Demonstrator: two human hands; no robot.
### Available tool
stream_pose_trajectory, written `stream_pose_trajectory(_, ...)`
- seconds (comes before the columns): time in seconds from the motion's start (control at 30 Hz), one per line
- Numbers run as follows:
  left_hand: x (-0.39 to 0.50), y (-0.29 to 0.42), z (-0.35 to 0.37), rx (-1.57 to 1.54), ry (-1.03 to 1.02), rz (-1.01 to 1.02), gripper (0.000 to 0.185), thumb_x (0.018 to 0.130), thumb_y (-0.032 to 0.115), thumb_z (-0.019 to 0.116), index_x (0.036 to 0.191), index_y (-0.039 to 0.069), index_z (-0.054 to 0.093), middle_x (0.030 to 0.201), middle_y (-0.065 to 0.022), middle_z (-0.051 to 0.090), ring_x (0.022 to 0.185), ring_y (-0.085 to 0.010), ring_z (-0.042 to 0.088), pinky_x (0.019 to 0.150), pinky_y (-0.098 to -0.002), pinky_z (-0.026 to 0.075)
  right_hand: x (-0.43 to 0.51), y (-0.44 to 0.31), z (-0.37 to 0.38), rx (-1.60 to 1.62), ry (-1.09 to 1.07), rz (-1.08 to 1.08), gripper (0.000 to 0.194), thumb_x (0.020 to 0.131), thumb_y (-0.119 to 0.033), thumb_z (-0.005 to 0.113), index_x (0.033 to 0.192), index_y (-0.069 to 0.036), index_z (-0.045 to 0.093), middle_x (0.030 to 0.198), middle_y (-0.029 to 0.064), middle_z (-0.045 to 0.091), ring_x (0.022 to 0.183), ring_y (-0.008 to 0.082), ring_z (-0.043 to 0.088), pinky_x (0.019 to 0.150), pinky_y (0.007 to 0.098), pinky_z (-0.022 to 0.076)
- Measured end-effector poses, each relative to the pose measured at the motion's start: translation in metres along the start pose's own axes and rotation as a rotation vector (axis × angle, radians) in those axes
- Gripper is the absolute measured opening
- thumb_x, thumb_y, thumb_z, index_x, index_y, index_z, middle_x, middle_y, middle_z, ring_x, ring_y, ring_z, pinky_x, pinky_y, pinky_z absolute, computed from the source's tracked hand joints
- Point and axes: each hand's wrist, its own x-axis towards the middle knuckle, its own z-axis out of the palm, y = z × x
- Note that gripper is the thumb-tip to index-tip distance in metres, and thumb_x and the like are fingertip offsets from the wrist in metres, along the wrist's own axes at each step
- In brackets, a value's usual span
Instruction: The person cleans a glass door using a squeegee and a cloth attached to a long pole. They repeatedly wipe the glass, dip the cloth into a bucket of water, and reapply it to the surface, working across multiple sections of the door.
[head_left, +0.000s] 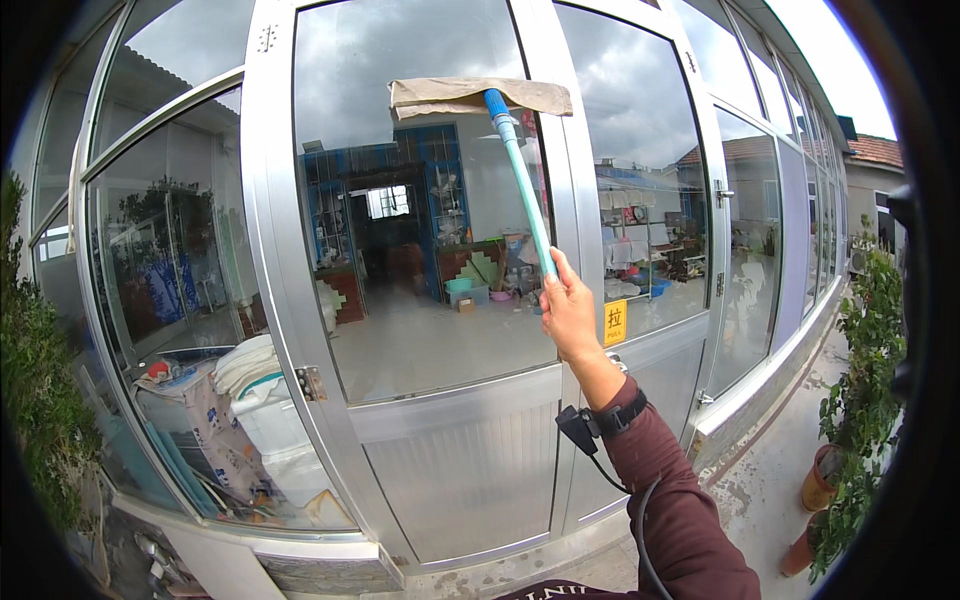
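Note:
My right hand (568, 311) grips the light-blue pole (529, 199) of a flat mop. At the pole's upper end, a darker blue collar (495, 103) meets the head, which is wrapped in a beige cloth (450, 96). The cloth lies across the upper part of the door's glass pane (420, 337), and its right end reaches over the metal door frame (576, 195). A black strap with a small device (581, 429) and a cable sits around my right wrist. My left hand is out of view.
A yellow pull sign (615, 322) and a partly hidden handle (616, 363) are on the right door leaf. Potted climbing plants (862, 360) line the right side. A bush (45, 405) stands at left, near a pipe fitting (157, 559) by the low sill.

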Motion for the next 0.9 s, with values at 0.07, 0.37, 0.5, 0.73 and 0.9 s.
stream_pose_trajectory(0.07, 0.008, 0.008, 0.008, 0.048, 0.002, 0.037, 0.017, 0.074, 0.024, 0.060, 0.081, 0.008, 0.062, 0.084, -0.0167, 0.063, 0.078, -0.0343, 0.061, 0.066, -0.0435, 0.049, 0.002, 0.015, -0.008, -0.069, 0.014, -0.023, 0.041, 0.095, -0.016, 0.045, 0.136, -0.015, 0.040, 0.062, -0.0045, 0.042, 0.044, 0.0026, 0.034, 0.038, 0.0185, 0.0301)
stream_pose_trajectory(0.37, 0.025, 0.018, 0.033, 0.039, 0.118, 0.109, 0.014, 0.074, 0.020, 0.060, 0.081, 0.008, 0.060, 0.081, -0.0160, 0.062, 0.075, -0.0346, 0.060, 0.064, -0.0434, 0.048, -0.015, 0.066, -0.007, -0.178, 0.034, -0.156, 0.043, 0.094, -0.011, 0.045, 0.137, -0.012, 0.039, 0.066, -0.0045, 0.041, 0.053, 0.0030, 0.038, 0.044, 0.0184, 0.0336)
stream_pose_trajectory(0.5, 0.030, 0.020, 0.036, 0.036, 0.145, 0.126, 0.012, 0.073, 0.019, 0.059, 0.080, 0.008, 0.060, 0.079, -0.0157, 0.061, 0.074, -0.0348, 0.059, 0.063, -0.0434, 0.048, -0.029, 0.072, -0.006, -0.153, 0.036, -0.094, 0.043, 0.094, -0.012, 0.047, 0.136, -0.013, 0.040, 0.068, -0.0023, 0.044, 0.059, 0.0059, 0.041, 0.054, 0.0217, 0.0383)
stream_pose_trajectory(0.73, 0.034, 0.026, 0.039, 0.036, 0.174, 0.153, 0.010, 0.073, 0.016, 0.059, 0.080, 0.009, 0.058, 0.076, -0.0151, 0.060, 0.072, -0.0350, 0.058, 0.062, -0.0433, 0.047, -0.032, 0.072, 0.002, -0.031, -0.054, -0.030, 0.044, 0.094, -0.012, 0.046, 0.138, -0.014, 0.038, 0.067, -0.0035, 0.042, 0.055, 0.0035, 0.039, 0.048, 0.0194, 0.0355)
stream_pose_trajectory(0.9, 0.037, 0.029, 0.042, 0.035, 0.200, 0.165, 0.009, 0.073, 0.014, 0.059, 0.080, 0.009, 0.058, 0.074, -0.0147, 0.059, 0.070, -0.0352, 0.058, 0.061, -0.0432, 0.047, 0.004, 0.073, 0.028, -0.016, -0.083, -0.061, 0.043, 0.095, -0.014, 0.045, 0.137, -0.015, 0.039, 0.069, -0.0050, 0.042, 0.055, 0.0025, 0.038, 0.045, 0.0178, 0.0334)
